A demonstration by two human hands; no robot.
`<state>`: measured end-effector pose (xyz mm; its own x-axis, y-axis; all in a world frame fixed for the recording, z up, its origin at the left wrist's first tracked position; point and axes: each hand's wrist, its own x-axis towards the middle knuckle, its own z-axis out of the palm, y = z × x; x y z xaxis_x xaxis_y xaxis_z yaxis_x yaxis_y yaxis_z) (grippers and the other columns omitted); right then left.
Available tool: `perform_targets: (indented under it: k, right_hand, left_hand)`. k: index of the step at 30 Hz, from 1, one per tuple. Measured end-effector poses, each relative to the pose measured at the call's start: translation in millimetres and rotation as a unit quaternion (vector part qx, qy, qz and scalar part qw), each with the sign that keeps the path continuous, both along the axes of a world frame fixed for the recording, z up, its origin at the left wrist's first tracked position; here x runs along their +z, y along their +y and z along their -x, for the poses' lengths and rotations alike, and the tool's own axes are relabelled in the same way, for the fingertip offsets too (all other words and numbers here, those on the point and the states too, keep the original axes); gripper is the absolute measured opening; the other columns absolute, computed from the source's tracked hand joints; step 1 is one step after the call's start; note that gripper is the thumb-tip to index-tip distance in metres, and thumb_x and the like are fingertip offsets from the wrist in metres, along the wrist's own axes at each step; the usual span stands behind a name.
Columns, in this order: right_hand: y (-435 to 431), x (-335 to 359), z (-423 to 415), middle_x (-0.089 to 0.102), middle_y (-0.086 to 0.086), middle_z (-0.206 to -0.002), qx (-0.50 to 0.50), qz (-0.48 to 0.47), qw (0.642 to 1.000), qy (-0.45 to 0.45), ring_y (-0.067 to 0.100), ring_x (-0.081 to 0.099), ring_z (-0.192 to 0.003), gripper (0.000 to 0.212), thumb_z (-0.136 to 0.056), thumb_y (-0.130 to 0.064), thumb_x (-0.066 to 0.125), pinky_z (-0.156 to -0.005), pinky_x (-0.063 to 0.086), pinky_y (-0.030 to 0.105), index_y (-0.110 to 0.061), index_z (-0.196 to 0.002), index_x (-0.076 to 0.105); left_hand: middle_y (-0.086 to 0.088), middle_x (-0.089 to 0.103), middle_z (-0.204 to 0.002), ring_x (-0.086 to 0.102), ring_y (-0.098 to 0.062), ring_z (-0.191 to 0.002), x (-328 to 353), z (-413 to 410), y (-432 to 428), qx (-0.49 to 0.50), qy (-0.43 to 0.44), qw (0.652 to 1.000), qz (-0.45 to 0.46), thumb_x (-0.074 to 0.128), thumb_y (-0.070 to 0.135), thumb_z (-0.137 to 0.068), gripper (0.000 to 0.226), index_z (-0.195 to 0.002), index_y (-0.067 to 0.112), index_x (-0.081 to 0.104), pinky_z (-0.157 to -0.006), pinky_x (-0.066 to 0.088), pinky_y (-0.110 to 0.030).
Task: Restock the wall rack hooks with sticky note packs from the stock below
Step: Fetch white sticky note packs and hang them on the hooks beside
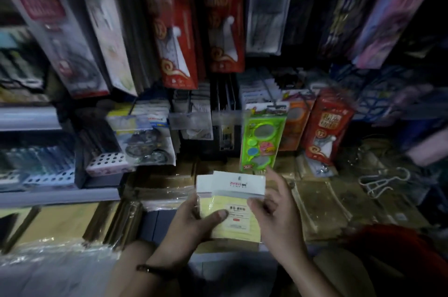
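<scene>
Both hands hold the sticky note packs [238, 222], low and central in the head view. The left hand [191, 220] grips the packs from their left edge, with its thumb laid across the yellow front beside the printed label and its fingers curled behind. The right hand [275, 212] pinches the right edge just under the white header cards, thumb on the front; its other fingers reach up behind the packs. At least two white header cards show at the top, slightly fanned and overlapping, so more than one pack is in the grasp; the exact count cannot be told. A dark bracelet [148, 269] sits on the left wrist.

Just above the right hand's fingertips hangs a green stencil card [263, 136], close to the packs' top edge, though whether they touch cannot be told. Right of that card hang an orange pack [296, 122] and a red pack [326, 124]. Well above both hands, tall red boxes [179, 30] hang in a blurred row with other long packages. Below and to the right of the hands lie plastic-wrapped stock bundles [317, 204]. Further right of them rests a white wire clip [383, 181]. To the left of the left hand runs a pale shelf [58, 196] carrying small boxes.
</scene>
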<state>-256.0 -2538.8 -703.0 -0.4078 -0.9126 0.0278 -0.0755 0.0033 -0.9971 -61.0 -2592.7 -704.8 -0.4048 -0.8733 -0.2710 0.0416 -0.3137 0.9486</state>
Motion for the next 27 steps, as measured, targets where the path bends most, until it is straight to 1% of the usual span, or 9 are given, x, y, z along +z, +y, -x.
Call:
perform_targets:
  k: [5,9,12,15,18,20,22,24,27]
  right_hand:
    - [17.6,67.9,-8.5,0.080,0.006,-0.103,-0.073,0.110,0.991,-0.017,0.024,0.078,-0.096,0.062,-0.100,-0.008,0.072,-0.076,0.067,0.044,-0.048,-0.144,0.058]
    - [27.6,113.7,-9.1,0.078,-0.007,-0.118,-0.089,0.157,0.982,-0.053,0.011,0.073,-0.111,0.044,-0.097,-0.006,0.073,-0.089,0.064,0.029,-0.037,-0.129,0.073]
    - [29.0,149.4,0.6,0.081,-0.012,-0.113,-0.061,0.163,0.984,-0.046,0.003,0.075,-0.106,0.037,-0.096,-0.002,0.074,-0.083,0.059,0.015,-0.027,-0.123,0.077]
    - [28.4,188.7,7.2,0.082,-0.010,-0.096,-0.043,0.183,0.982,-0.010,0.003,0.074,-0.086,0.038,-0.096,-0.004,0.075,-0.074,0.057,0.016,-0.028,-0.125,0.077]
    - [24.4,225.8,9.3,0.083,-0.009,-0.098,-0.023,0.215,0.976,0.001,0.009,0.078,-0.093,0.038,-0.097,-0.003,0.074,-0.078,0.062,0.024,-0.029,-0.124,0.077]
    - [20.3,251.1,8.9,0.083,-0.009,-0.101,-0.016,0.233,0.972,0.000,0.011,0.079,-0.097,0.037,-0.096,-0.003,0.074,-0.081,0.066,0.033,-0.029,-0.124,0.077]
    - [14.7,277.1,7.5,0.082,-0.010,-0.106,-0.008,0.254,0.967,0.006,0.010,0.078,-0.102,0.038,-0.096,-0.005,0.076,-0.087,0.065,0.038,-0.030,-0.124,0.078]
    - [8.0,304.9,5.7,0.081,-0.015,-0.108,-0.002,0.283,0.959,0.011,0.006,0.076,-0.105,0.038,-0.095,-0.005,0.076,-0.090,0.063,0.033,-0.031,-0.123,0.078]
    - [-7.3,346.6,3.5,0.082,-0.016,-0.102,0.002,0.322,0.947,0.005,0.005,0.078,-0.098,0.038,-0.097,0.001,0.073,-0.081,0.063,0.024,-0.028,-0.121,0.078]
  left_hand:
    - [-0.022,0.075,-0.123,0.074,-0.043,-0.111,66.5,15.2,18.3,0.072,0.038,0.988,0.128,0.076,-0.006,-0.089,0.050,-0.134,0.007,0.056,-0.089,0.061,-0.064]
    - [-0.015,0.078,-0.118,0.076,-0.038,-0.107,119.9,23.0,25.5,0.113,0.050,0.969,0.215,0.079,-0.002,-0.087,0.051,-0.131,0.015,0.058,-0.083,0.064,-0.055]
    - [-0.011,0.078,-0.121,0.077,-0.031,-0.107,157.4,20.9,28.6,0.096,0.048,0.964,0.243,0.084,0.004,-0.085,0.058,-0.132,0.024,0.056,-0.082,0.065,-0.050]
    - [-0.002,0.075,-0.130,0.076,-0.024,-0.112,193.4,13.9,29.1,0.110,0.036,0.949,0.292,0.094,0.010,-0.075,0.096,-0.147,0.046,0.042,-0.090,0.064,-0.046]
    - [0.019,0.074,-0.126,0.077,-0.012,-0.108,235.6,6.1,31.0,0.084,-0.010,0.919,0.384,0.095,0.010,-0.073,0.123,-0.148,0.073,0.019,-0.084,0.066,-0.036]
    - [0.040,0.064,-0.127,0.073,0.002,-0.108,268.9,-1.8,31.7,0.049,-0.059,0.882,0.465,0.093,0.017,-0.074,0.115,-0.152,0.070,0.026,-0.081,0.065,-0.026]
    - [0.046,0.059,-0.130,0.070,0.007,-0.110,301.2,-11.6,26.3,0.024,-0.125,0.834,0.536,0.091,0.030,-0.074,0.097,-0.145,0.071,0.041,-0.084,0.063,-0.021]
    - [0.045,0.059,-0.133,0.066,0.011,-0.117,330.8,-23.2,19.5,0.005,-0.159,0.803,0.575,0.089,0.038,-0.074,0.085,-0.142,0.069,0.048,-0.093,0.060,-0.019]
    - [0.042,0.061,-0.135,0.061,0.008,-0.128,369.3,-34.9,-0.7,0.013,-0.202,0.756,0.623,0.088,0.046,-0.076,0.078,-0.141,0.066,0.052,-0.102,0.055,-0.020]
